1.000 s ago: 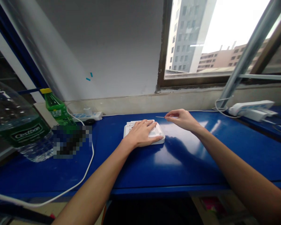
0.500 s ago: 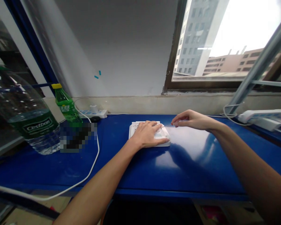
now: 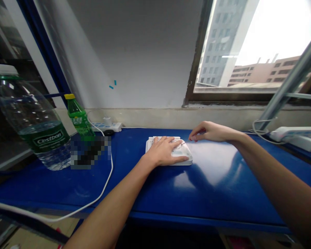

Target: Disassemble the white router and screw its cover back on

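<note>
A flat white plastic device [image 3: 188,161] with rounded corners and fine markings on its top lies on the blue table. My left hand [image 3: 164,150] rests on it palm down, fingers spread, covering much of its left and middle part. To the right, my right hand [image 3: 203,132] is raised a little above the table with its fingertips pinched together. From that pinch a thin screwdriver [image 3: 186,142] points left toward the device's upper right part, close to my left fingertips. Its handle is mostly hidden in my fingers, and I cannot tell whether its tip touches the device.
On the left of the blue table [image 3: 166,193] stand a large water bottle [image 3: 45,138] and a green bottle [image 3: 79,119]. A white cable [image 3: 107,180] curves past a blurred dark patch. Power strips lie at the back left [image 3: 116,127] and far right [image 3: 295,133].
The whole view has shifted slightly, so things appear a little farther right and lower. My left hand stays on the device, and my right hand still pinches the screwdriver at nearly the same place.
</note>
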`<state>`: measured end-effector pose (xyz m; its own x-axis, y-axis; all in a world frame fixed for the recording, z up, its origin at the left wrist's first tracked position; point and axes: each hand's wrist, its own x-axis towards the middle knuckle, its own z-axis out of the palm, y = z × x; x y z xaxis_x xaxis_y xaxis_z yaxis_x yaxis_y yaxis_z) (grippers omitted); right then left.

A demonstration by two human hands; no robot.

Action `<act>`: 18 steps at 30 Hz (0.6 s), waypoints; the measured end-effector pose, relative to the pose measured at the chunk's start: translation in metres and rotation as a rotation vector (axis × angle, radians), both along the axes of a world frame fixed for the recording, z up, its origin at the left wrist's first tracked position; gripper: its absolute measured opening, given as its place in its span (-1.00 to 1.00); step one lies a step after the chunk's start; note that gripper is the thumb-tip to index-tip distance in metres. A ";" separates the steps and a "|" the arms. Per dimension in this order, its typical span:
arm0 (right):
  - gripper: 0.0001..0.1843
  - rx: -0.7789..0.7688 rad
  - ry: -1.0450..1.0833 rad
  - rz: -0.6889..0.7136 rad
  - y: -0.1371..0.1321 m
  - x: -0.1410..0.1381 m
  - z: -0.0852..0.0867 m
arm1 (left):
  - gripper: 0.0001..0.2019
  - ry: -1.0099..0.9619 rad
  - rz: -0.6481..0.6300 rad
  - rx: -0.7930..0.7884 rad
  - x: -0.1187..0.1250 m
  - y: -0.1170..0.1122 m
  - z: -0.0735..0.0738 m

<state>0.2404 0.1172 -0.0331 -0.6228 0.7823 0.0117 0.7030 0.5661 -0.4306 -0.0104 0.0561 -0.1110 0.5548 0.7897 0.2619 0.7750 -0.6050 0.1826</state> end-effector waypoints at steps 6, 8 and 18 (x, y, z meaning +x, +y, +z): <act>-0.72 0.039 0.070 -0.043 0.002 0.000 0.000 | -0.14 0.006 0.014 -0.025 0.001 0.000 0.001; -0.75 0.047 0.016 -0.037 0.004 -0.003 -0.001 | -0.15 0.005 0.018 -0.024 0.001 0.001 0.001; -0.80 0.115 -0.082 -0.089 0.005 -0.019 0.009 | -0.14 0.025 0.013 -0.044 0.002 0.000 0.003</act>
